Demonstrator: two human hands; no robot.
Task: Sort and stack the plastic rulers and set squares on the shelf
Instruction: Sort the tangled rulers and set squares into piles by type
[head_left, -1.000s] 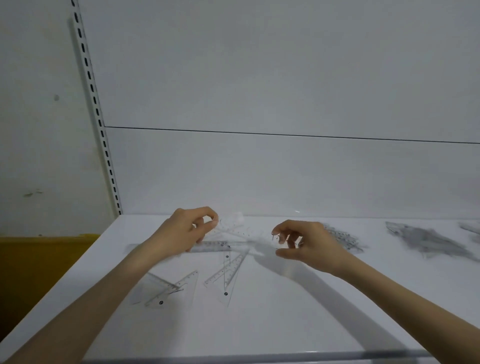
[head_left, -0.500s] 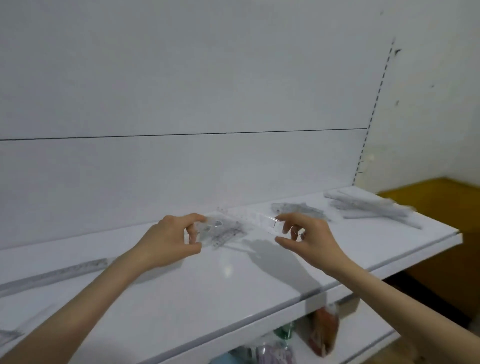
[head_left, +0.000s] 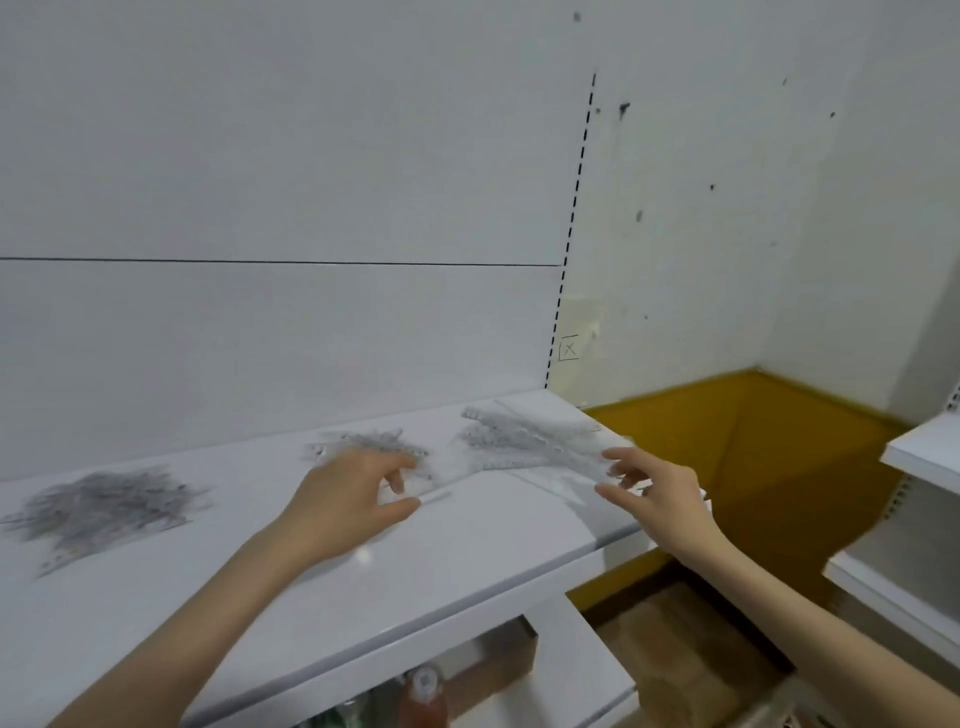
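On the white shelf (head_left: 467, 566) lie three grey heaps of clear plastic rulers and set squares: a left heap (head_left: 104, 509), a middle heap (head_left: 374, 441) and a right heap of long rulers (head_left: 519, 441). My left hand (head_left: 348, 499) pinches the left end of a clear ruler (head_left: 441, 496), which runs right, low over the long rulers. My right hand (head_left: 654, 493) hovers at the ruler's right end near the shelf's right edge, fingers spread. Blur hides whether they touch it.
The shelf ends just right of my right hand, with a yellow floor (head_left: 753, 467) beyond. Another white shelf unit (head_left: 909, 530) stands at the far right. Under the shelf are bottles (head_left: 423, 691) and a cardboard box (head_left: 654, 629).
My view has swung right along the shelf. Both hands carried the clear ruler to the right, over the heap of long rulers, and my right hand's fingers have spread.
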